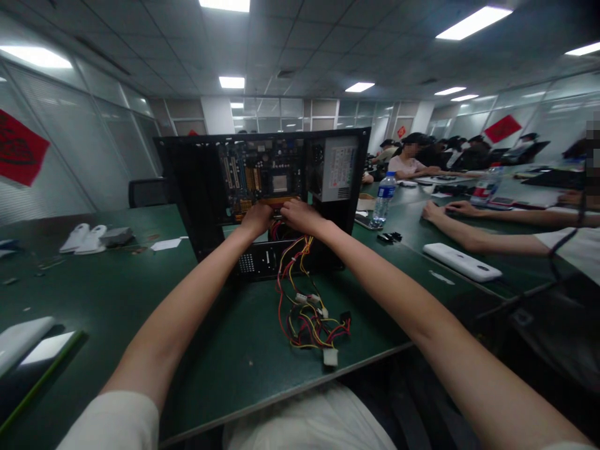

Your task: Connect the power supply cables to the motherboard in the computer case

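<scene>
An open black computer case [190, 187] stands upright on the green table, its inside towards me. Both hands reach into it at the lower edge of the motherboard [262, 165]. My left hand [257, 217] is closed, fingers curled against the board beside orange slots [281, 200]. My right hand [302, 215] is closed too, its fingertips close to the left ones at the same slots. What the fingers hold, if anything, is hidden. The power supply [338, 165] sits at the upper right of the case. A bundle of power cables [309, 325] with loose connectors hangs out onto the table.
To the right stand a water bottle [384, 201], small black parts [391, 237] and a white elongated device [462, 261]. A co-worker's hands [435, 212] rest farther right. White objects [87, 239] and a grey block [117, 236] lie left; a green-edged device [44, 369] lies near left.
</scene>
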`<state>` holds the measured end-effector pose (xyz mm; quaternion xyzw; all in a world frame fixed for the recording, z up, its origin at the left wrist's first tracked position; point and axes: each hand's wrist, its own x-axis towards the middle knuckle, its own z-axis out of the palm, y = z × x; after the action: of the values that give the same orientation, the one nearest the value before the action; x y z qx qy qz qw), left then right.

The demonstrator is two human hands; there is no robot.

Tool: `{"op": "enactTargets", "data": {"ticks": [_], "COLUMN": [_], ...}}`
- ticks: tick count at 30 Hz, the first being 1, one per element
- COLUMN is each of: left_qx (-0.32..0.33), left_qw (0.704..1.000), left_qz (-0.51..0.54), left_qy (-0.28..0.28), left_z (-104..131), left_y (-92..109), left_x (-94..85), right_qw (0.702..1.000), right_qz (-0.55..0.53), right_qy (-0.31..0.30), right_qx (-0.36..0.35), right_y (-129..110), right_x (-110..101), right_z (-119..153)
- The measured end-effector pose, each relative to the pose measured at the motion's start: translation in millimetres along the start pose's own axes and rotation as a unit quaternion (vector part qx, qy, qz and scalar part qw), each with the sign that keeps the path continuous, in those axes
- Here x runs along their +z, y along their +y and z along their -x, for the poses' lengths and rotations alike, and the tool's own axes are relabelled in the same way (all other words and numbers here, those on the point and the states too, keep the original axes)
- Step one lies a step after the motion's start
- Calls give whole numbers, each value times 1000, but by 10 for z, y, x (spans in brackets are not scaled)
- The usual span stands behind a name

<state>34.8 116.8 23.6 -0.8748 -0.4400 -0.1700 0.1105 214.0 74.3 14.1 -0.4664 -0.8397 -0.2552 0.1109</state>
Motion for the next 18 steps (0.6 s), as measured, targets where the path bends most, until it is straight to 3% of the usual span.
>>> {"op": "enactTargets", "data": {"ticks": [18], "left_qx": [10], "left_qw": [998], "left_qz": [57], "left_qy": [2], "left_z": [-68], "left_y": [-110], "left_x": [106], "right_qw": [997], "right_qz": [-48], "right_qy": [-34], "right_qx": [41], "right_y": [37], "right_x": [148], "right_z": [-136]}}
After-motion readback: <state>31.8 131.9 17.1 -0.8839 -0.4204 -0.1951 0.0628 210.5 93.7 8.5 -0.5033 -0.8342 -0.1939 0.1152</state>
